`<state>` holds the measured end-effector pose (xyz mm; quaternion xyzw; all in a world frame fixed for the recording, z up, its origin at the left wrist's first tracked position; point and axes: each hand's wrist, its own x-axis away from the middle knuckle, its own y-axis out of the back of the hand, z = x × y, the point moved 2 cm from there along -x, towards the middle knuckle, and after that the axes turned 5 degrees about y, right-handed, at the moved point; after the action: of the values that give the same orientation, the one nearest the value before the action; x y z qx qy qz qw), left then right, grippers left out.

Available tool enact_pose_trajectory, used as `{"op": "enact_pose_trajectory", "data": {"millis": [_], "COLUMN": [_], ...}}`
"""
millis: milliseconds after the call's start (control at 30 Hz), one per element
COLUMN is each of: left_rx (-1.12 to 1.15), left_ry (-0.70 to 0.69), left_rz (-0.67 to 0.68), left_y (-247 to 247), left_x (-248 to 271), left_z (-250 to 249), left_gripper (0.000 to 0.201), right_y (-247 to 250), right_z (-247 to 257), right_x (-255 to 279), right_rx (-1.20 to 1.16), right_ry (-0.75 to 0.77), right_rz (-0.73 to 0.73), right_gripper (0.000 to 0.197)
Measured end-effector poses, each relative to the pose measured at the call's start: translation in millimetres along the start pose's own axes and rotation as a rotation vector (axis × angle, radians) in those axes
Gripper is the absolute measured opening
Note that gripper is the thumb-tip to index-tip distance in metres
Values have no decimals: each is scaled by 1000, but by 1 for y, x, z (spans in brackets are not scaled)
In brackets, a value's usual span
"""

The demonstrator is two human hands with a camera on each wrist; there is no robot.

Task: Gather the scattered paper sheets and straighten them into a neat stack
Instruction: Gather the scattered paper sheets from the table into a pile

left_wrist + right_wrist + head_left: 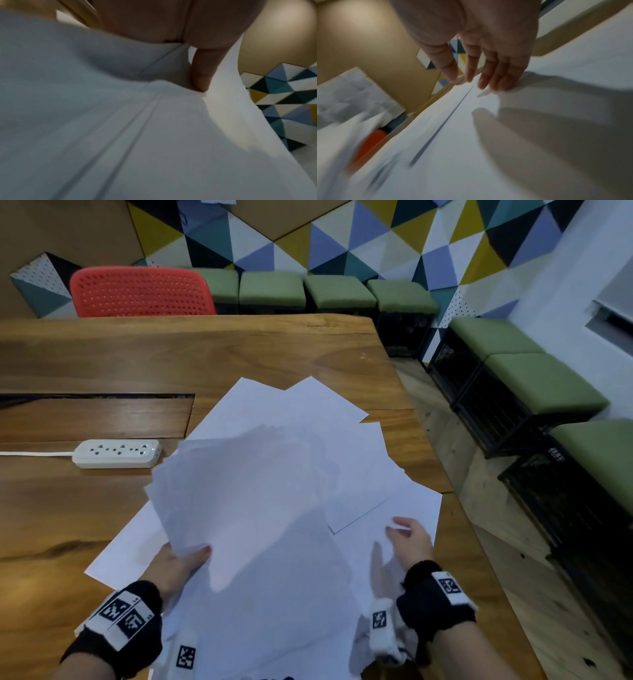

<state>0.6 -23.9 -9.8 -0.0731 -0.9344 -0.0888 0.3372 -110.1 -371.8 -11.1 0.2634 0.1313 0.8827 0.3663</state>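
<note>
White paper sheets [308, 412] lie fanned out and overlapping on the wooden table [171, 354]. My left hand [185, 559] holds a loose bunch of sheets [246, 491] raised off the table, thumb on top and fingers hidden underneath; in the left wrist view the thumb [202, 75] presses on the paper [120, 135]. My right hand [407, 537] hovers low over the sheets at the right, fingers straight. The right wrist view shows those fingers [489, 75] spread just above or touching a sheet [488, 148]; the picture is blurred.
A white power strip [118, 453] with its cord lies to the left of the papers, beside a slot in the tabletop [96, 397]. A red chair [142, 290] stands behind the table. Green stools [537, 385] line the walls. The table's right edge [442, 474] runs close to the sheets.
</note>
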Motion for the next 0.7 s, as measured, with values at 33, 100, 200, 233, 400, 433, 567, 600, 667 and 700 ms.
{"op": "enact_pose_trajectory", "data": {"millis": [33, 100, 200, 233, 400, 433, 567, 600, 667, 700], "left_rx": [23, 70, 126, 142, 170, 169, 176, 176, 183, 187], "left_ry": [5, 16, 32, 39, 73, 75, 82, 85, 89, 89], "left_rz": [-27, -42, -33, -25, 8, 9, 8, 1, -5, -2], "left_y": [3, 6, 6, 4, 0, 0, 1, 1, 2, 2], "left_x": [-1, -1, -2, -2, -5, -6, -6, -6, -6, -5], "left_z": [1, 2, 4, 3, 4, 4, 7, 7, 9, 10], "left_gripper": [32, 30, 32, 31, 34, 33, 35, 36, 36, 35], "right_y": [12, 31, 37, 34, 4, -3, -14, -13, -11, -11], "right_z": [2, 3, 3, 2, 5, 4, 11, 17, 30, 37], "right_x": [-9, -22, -28, -27, -15, -11, -7, -12, -29, -39], "right_rx": [79, 277, 422, 422, 325, 310, 315, 332, 448, 530], "right_ry": [-38, -144, -215, -203, -93, -82, 7, 50, 145, 187], "right_rz": [-110, -226, -184, -149, 38, 83, 166, 138, 67, 57], "right_gripper": [37, 45, 47, 46, 41, 39, 18, 15, 25, 34]}}
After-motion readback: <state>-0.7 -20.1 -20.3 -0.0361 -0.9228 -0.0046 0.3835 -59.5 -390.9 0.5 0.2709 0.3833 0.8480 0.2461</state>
